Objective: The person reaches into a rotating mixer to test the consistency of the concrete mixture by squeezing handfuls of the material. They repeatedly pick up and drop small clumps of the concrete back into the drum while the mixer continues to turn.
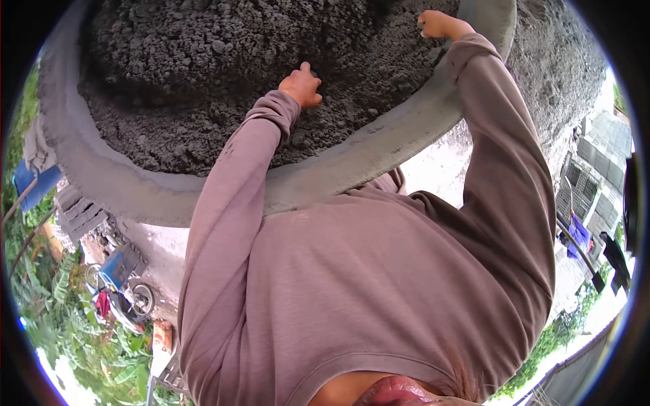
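A wide round basin with a smooth grey rim (352,154) curves in front of my body. Dark grey, crumbly material like damp mortar or soil (183,61) fills it, heaped higher toward the far left. Over the near part of this material is my left hand (301,86), its fingers curled in and the index finger partly raised. My right hand (444,26) is closed in a fist near the basin's right inner side. Whatever either hand grips, if anything, is hidden. Both long brown sleeves reach across the rim.
Rough grey material (555,61) rises beyond the rim at the right. Grey blocks (602,152) are stacked there, near a purple cloth or bag (577,235). To the left are a motorbike (125,298), more grey blocks (80,210), a blue object (35,184) and green plants.
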The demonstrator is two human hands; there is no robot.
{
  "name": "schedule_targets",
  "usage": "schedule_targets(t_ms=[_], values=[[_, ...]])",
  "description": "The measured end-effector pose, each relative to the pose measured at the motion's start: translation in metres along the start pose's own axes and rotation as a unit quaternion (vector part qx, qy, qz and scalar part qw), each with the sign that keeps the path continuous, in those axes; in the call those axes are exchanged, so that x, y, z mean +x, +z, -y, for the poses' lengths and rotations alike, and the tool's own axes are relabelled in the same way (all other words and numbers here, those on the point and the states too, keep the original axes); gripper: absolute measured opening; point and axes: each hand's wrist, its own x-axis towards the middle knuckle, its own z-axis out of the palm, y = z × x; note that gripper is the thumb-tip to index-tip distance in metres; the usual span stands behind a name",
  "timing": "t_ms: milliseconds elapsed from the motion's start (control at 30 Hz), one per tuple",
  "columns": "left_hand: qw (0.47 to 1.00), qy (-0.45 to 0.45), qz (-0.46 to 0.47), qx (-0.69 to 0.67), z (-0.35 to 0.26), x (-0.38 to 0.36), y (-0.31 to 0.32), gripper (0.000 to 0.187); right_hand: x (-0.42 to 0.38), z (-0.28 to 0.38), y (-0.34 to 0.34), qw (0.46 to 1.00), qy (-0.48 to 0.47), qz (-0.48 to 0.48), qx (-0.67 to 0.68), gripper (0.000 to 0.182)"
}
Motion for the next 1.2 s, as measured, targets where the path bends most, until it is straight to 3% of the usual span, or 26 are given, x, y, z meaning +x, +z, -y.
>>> schedule_targets(t_ms=[67,100,167,267,333,367,433,467,500,533,567,600,633,667,700,733,767,800,833,867,933,1000,1033,1067,1133,1200], values=[[1.000,-0.015,-0.025,-0.009,0.003,-0.001,0.010,0.034,0.028,0.011,0.036,0.979,-0.025,-0.165,-0.119,0.036],[0.998,-0.033,-0.045,-0.015,0.003,0.000,0.014,0.032,0.022,0.075,-0.004,0.987,0.021,0.003,-0.157,0.026],[0.996,-0.048,-0.066,-0.019,0.002,0.000,0.013,0.031,-0.014,0.183,-0.050,0.991,0.022,-0.068,-0.111,0.015],[0.990,-0.082,-0.097,-0.054,0.005,-0.011,0.003,0.029,-0.019,0.279,-0.066,0.988,-0.072,-0.122,-0.056,0.034],[0.972,-0.080,-0.153,-0.162,0.026,-0.016,0.000,0.030,-0.004,0.312,-0.051,0.935,-0.172,-0.302,-0.066,0.037],[0.961,-0.065,-0.205,-0.174,0.039,-0.017,0.004,0.034,0.004,0.327,-0.043,0.933,-0.180,-0.304,-0.064,0.037],[0.947,-0.122,-0.200,-0.221,0.044,-0.031,-0.009,0.037,0.019,0.352,-0.031,0.885,-0.213,-0.411,-0.047,0.038],[0.929,-0.167,-0.193,-0.269,0.045,-0.037,-0.018,0.040,0.020,0.364,-0.025,0.905,-0.186,-0.379,-0.054,0.035],[0.935,-0.168,-0.128,-0.285,0.055,-0.042,-0.020,0.045,0.018,0.372,-0.022,0.925,-0.173,-0.333,-0.061,0.035],[0.933,-0.172,-0.136,-0.285,0.054,-0.055,-0.034,0.045,0.015,0.379,-0.025,0.942,-0.160,-0.286,-0.070,0.036],[0.947,-0.163,-0.046,-0.275,0.053,-0.071,-0.047,0.045,0.011,0.383,-0.029,0.939,-0.168,-0.290,-0.076,0.036],[0.952,-0.154,0.042,-0.263,0.049,-0.090,-0.064,0.045,0.003,0.385,-0.039,0.960,-0.204,-0.178,-0.076,0.037],[0.955,-0.136,0.040,-0.262,0.044,-0.109,-0.075,0.044,-0.007,0.389,-0.050,0.966,-0.237,-0.063,-0.077,0.037],[0.973,-0.096,0.016,-0.207,0.043,-0.124,-0.081,0.040,-0.027,0.396,-0.073,0.963,-0.246,-0.070,-0.085,0.037],[0.981,-0.050,-0.076,-0.170,0.036,-0.144,-0.086,0.037,-0.056,0.404,-0.104,0.972,-0.221,-0.018,0.079,0.036],[0.978,-0.004,-0.166,-0.127,0.027,-0.164,-0.093,0.034,-0.078,0.411,-0.121,0.951,-0.190,0.039,0.241,0.034],[0.957,-0.006,-0.216,-0.191,0.016,-0.181,-0.102,0.031,-0.090,0.414,-0.122,0.879,-0.157,0.080,0.443,0.034],[0.930,-0.007,-0.266,-0.253,0.002,-0.194,-0.112,0.028,-0.100,0.414,-0.124,0.765,-0.116,0.122,0.622,0.036],[0.907,0.026,-0.341,-0.247,-0.012,-0.208,-0.122,0.024,-0.112,0.416,-0.130,0.660,-0.133,0.188,0.716,0.042],[0.899,0.028,-0.358,-0.252,-0.026,-0.222,-0.135,0.022,-0.123,0.417,-0.135,0.539,-0.145,0.253,0.790,0.048],[0.896,0.068,-0.362,-0.248,-0.034,-0.239,-0.143,0.021,-0.141,0.424,-0.138,0.468,-0.174,0.242,0.832,0.057],[0.890,0.112,-0.359,-0.258,-0.038,-0.251,-0.141,0.022,-0.157,0.434,-0.140,0.470,-0.187,0.238,0.829,0.056],[0.877,0.083,-0.342,-0.327,-0.047,-0.262,-0.145,0.023,-0.161,0.438,-0.139,0.463,-0.199,0.227,0.834,0.055],[0.873,0.166,-0.412,-0.200,-0.044,-0.265,-0.139,0.026,-0.163,0.442,-0.137,0.453,-0.214,0.214,0.838,0.055],[0.865,0.070,-0.314,-0.385,-0.063,-0.293,-0.156,0.032,-0.167,0.446,-0.132,0.426,-0.195,0.218,0.856,0.052],[0.823,0.083,-0.329,-0.455,-0.063,-0.307,-0.154,0.040,-0.166,0.454,-0.131,0.397,-0.181,0.211,0.875,0.044]])
